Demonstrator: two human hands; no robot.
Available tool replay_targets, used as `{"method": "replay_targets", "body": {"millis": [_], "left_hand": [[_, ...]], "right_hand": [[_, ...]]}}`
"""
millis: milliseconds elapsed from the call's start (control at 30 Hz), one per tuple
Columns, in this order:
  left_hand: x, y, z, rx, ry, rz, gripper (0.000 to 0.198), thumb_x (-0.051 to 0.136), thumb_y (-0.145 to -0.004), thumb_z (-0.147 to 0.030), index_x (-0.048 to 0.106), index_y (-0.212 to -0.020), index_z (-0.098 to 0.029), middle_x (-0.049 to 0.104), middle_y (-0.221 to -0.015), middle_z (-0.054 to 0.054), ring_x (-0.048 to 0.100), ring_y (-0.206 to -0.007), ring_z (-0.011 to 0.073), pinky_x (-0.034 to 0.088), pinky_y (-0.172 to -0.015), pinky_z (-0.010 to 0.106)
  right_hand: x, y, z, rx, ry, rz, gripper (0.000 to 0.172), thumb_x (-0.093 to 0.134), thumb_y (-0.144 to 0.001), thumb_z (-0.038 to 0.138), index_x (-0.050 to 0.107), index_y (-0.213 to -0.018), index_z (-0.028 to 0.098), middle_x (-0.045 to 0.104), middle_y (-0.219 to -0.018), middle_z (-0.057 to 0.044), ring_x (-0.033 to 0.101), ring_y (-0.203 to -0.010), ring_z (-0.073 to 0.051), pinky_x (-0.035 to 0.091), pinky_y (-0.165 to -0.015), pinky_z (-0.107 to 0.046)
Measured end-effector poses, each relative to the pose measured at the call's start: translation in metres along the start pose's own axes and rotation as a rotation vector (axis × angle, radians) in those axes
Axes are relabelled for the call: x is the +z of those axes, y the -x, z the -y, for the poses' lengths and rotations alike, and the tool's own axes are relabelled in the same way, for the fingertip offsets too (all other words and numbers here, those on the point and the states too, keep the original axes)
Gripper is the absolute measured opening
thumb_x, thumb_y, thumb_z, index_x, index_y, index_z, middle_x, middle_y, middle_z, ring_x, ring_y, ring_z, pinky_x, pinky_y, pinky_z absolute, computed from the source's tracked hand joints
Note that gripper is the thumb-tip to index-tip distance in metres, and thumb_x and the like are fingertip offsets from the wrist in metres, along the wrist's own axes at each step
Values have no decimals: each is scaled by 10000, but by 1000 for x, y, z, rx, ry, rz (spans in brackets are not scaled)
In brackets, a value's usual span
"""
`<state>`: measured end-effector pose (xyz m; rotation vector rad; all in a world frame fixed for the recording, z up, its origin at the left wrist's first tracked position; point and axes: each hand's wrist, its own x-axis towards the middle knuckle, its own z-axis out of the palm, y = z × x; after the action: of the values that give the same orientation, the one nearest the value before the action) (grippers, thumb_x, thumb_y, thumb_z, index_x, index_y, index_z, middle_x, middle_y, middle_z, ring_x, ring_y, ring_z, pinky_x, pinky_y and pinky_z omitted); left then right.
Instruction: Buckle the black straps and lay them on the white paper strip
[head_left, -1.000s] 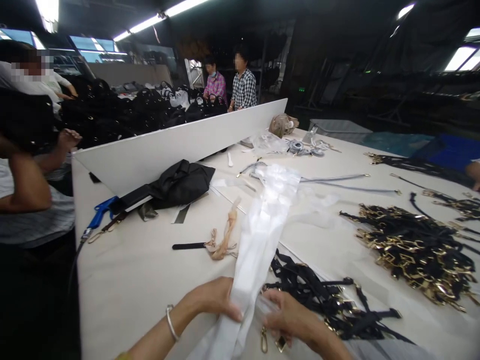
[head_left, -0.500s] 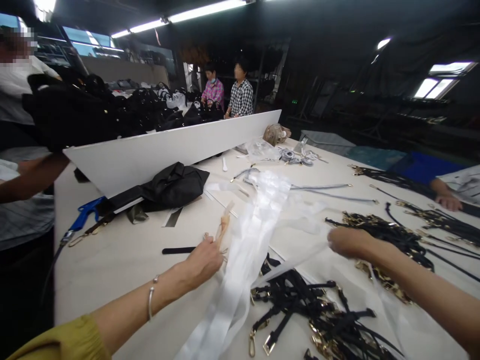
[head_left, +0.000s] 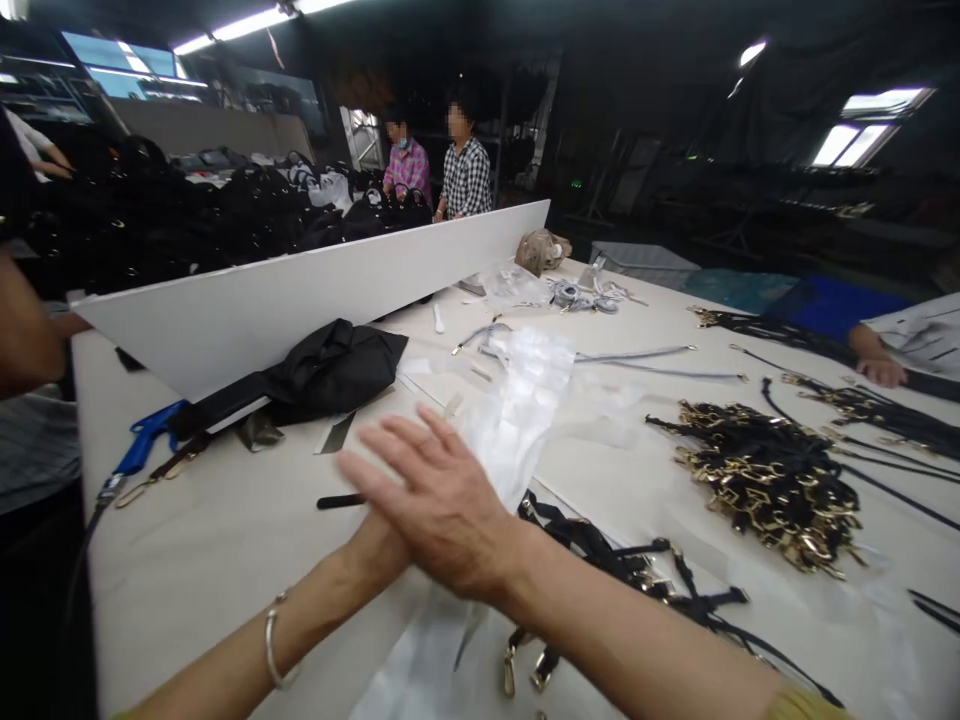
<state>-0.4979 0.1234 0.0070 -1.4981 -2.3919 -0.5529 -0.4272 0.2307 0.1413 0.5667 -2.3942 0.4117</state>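
Observation:
My right hand (head_left: 442, 505) crosses over the left one, its fingers stretched out and blurred. Beneath it my left hand (head_left: 382, 545) shows only near the wrist; its fingers are hidden, so what they hold cannot be seen. A stack of long, thin white plastic strips (head_left: 531, 395) runs under and beyond both hands. Just left of the right fingertips lies a narrow black strip (head_left: 337, 502). Below and right of my hands are short black straps with gold clasps (head_left: 637, 570).
A dense pile of black straps with gold hardware (head_left: 772, 480) lies right. Black fabric (head_left: 337, 370) and a blue air gun (head_left: 150, 438) are left. A white board (head_left: 322, 290) stands across the table. Another person's hand (head_left: 879, 362) rests at the far right.
My right hand has come from the strap pile on the right, where it pulled a plastic strip, to over my left hand. The view has shifted slightly.

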Motion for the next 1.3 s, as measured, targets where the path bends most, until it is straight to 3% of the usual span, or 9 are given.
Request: {"method": "replay_targets", "body": {"millis": [100,167,267,367,500,633,900,1100,1300], "left_hand": [[-14,29,13,44,38,77,200,446,-931,-154,579,-1077,-184,658,-1221,85,637,-1096,226,585,-917,404],[-20,40,14,73,53,74,188,420,-938,-129,565,-1054,-156,557,-1370,141,552,-1246,235,540,-1008,397],[-18,43,9,111,138,75,193,376,-935,-87,556,-986,-134,432,-1475,191,429,-1364,259,442,-1109,438],[-11,36,4,-85,364,234,198,376,-923,-123,569,-961,-151,554,-1357,192,512,-1292,284,444,-1077,485],[-1,20,6,-443,529,373,191,398,-927,-284,558,-917,-180,700,-772,82,702,-778,260,561,-737,401],[19,10,6,-603,692,506,153,518,-834,-340,477,-767,-209,514,-441,-58,525,-380,163,382,-384,238],[19,10,-3,-460,909,616,215,442,-799,-256,483,-602,-177,535,-628,-20,512,-629,134,371,-584,241],[17,4,8,-417,894,866,151,509,-683,-240,597,-587,-163,521,-538,-35,439,-532,122,313,-522,245],[19,0,1,-392,758,772,200,555,-596,-320,403,-566,-194,369,-541,-62,335,-547,107,210,-512,243]], "right_hand": [[14,54,-26,641,-194,174,331,537,-852,106,617,-1168,162,676,-1140,-87,599,-1091,-225,457,-1025,-391],[31,84,-37,895,-305,350,477,590,-777,111,576,-1252,148,641,-1246,-100,588,-1136,-233,448,-1020,-374],[59,109,-33,921,-333,548,560,619,-721,135,559,-1278,160,640,-1250,-98,604,-1098,-222,454,-947,-322],[75,116,-19,860,-266,611,253,576,-740,130,672,-968,182,704,-901,-58,631,-837,-212,447,-762,-305],[74,119,-14,705,-133,576,169,548,-767,57,643,-816,187,650,-893,-63,566,-864,-221,371,-759,-321],[65,123,-18,496,89,447,170,532,-872,87,648,-824,201,637,-901,-58,550,-847,-208,343,-732,-317],[68,123,-21,1421,-481,349,207,605,-756,151,673,-948,191,668,-640,-7,619,-599,-175,416,-569,-251],[82,129,-15,1522,-741,281,372,544,-723,96,635,-1082,119,667,-610,11,584,-491,-128,412,-422,-193],[71,122,-11,1625,-905,190,295,698,-611,61,680,-895,137,571,-540,77,522,-448,-92,455,-477,-192]]}}
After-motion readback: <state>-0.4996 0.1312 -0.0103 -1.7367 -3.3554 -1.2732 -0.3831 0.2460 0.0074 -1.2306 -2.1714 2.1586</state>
